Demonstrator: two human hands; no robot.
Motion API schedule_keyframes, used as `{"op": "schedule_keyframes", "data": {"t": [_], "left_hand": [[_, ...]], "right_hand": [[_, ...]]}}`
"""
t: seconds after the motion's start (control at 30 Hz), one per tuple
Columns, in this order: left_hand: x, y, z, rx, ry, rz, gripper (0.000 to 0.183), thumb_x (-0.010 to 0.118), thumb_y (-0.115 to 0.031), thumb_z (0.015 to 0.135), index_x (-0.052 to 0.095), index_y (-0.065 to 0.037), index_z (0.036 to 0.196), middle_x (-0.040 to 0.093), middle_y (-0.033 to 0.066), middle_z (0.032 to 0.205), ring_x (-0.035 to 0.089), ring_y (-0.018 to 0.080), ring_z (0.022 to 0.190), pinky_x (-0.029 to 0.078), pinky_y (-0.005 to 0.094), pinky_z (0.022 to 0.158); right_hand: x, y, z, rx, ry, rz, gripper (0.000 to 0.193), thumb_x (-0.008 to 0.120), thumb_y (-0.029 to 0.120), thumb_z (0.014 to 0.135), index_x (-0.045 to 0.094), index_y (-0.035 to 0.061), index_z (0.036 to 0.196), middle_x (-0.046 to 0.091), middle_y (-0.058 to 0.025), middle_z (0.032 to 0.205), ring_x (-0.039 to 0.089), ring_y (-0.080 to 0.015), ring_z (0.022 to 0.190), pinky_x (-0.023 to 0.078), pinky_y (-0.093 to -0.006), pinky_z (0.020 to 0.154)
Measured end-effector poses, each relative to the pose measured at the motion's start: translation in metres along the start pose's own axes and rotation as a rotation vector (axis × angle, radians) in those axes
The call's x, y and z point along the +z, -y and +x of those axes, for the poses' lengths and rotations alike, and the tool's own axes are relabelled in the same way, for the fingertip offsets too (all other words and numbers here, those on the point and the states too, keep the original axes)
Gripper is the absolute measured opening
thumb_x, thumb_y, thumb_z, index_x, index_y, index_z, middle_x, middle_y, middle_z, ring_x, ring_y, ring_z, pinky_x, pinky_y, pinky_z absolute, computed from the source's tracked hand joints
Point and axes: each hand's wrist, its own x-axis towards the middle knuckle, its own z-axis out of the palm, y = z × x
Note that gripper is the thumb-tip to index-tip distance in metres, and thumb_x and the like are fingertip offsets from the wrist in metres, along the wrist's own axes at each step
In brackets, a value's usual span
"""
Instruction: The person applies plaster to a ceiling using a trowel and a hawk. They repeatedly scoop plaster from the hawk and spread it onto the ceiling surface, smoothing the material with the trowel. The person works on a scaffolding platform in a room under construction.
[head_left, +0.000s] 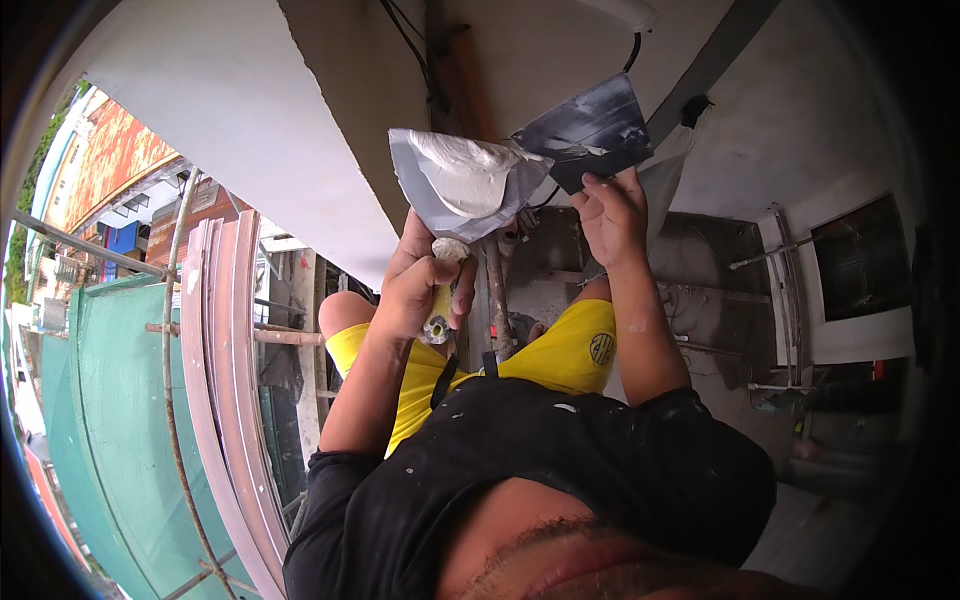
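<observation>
Far left, green netting (110,400) hangs on scaffold poles (172,330), with a stack of curved reddish frames (225,400) just inside it. Above, a white soffit (240,110) slants toward the upper middle. Left hand (425,280), raised at centre, is closed around the yellow handle (440,310) of a plaster hawk (465,185); the grey plate sits above the fist, tilted, with a mound of pale putty (465,175) heaped on it and a small lump at the fingers. Right hand (612,215), just to the right, grips the lower edge of a broad dark trowel blade (590,130), fingers wrapped tight. Blade's long axis runs up and right; its left corner touches or nearly touches the hawk's right edge, so the putty lies directly left of the blade. Right hand is nearer the grey wall (810,110). Below, yellow shorts (560,350).
</observation>
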Motion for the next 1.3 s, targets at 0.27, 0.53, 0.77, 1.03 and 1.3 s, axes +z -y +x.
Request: {"op": "schedule_keyframes", "data": {"t": [0.27, 0.53, 0.77, 1.03, 1.3], "left_hand": [[-0.025, 0.045, 0.026, 0.223, -0.07, 0.319, 0.07, 0.043, 0.007, 0.094, 0.021, -0.01, 0.159, 0.059, 0.0159, 0.124, 0.063, 0.0152, 0.075, 0.054, 0.0266, 0.058], [-0.022, 0.037, 0.042, 0.729, 0.191, 1.114, 0.079, 0.062, 0.015, 0.074, 0.05, -0.007, 0.149, 0.042, 0.0243, 0.156, 0.052, 0.04, 0.137, 0.049, 0.0399, 0.108], [-0.03, 0.028, 0.031, 0.706, 0.18, 1.361, 0.084, 0.067, 0.012, 0.069, 0.057, -0.019, 0.146, 0.052, 0.0154, 0.152, 0.064, 0.0393, 0.121, 0.057, 0.0401, 0.097], [-0.037, 0.023, 0.027, 0.427, 0.063, 1.681, 0.085, 0.064, 0.007, 0.076, 0.047, -0.026, 0.153, 0.047, 0.0146, 0.155, 0.065, 0.0381, 0.117, 0.06, 0.0424, 0.088], [-0.035, 0.042, 0.025, 0.25, -0.145, 1.821, 0.082, 0.054, 0.006, 0.08, 0.039, -0.017, 0.157, 0.044, 0.0182, 0.157, 0.062, 0.0384, 0.123, 0.056, 0.044, 0.097]], "right_hand": [[0.007, 0.029, -0.05, 0.386, -0.133, 0.179, 0.026, 0.056, 0.013, 0.097, 0.061, 0.0014, 0.12, 0.071, -0.0121, 0.117, 0.073, -0.0214, 0.102, 0.066, -0.036, 0.08], [0.029, 0.009, -0.063, 0.528, -0.106, 0.236, 0.036, 0.056, 0.017, 0.091, 0.062, 0.0057, 0.125, 0.071, -0.0081, 0.116, 0.07, -0.0242, 0.104, 0.058, -0.0424, 0.085], [0.024, 0.014, -0.059, 0.483, -0.04, 0.297, 0.039, 0.054, 0.015, 0.091, 0.061, 0.0037, 0.128, 0.068, -0.0091, 0.126, 0.065, -0.0248, 0.117, 0.048, -0.0421, 0.106], [0.015, 0.039, -0.053, 0.365, 0.065, 0.456, 0.043, 0.051, 0.013, 0.091, 0.059, 0.0028, 0.132, 0.067, -0.0106, 0.128, 0.062, -0.0273, 0.122, 0.043, -0.0453, 0.112], [-0.018, 0.047, -0.058, 0.357, -0.031, -0.028, 0.049, 0.05, 0.011, 0.091, 0.053, 0.0005, 0.139, 0.065, -0.0107, 0.128, 0.063, -0.0235, 0.118, 0.047, -0.041, 0.107]]}}
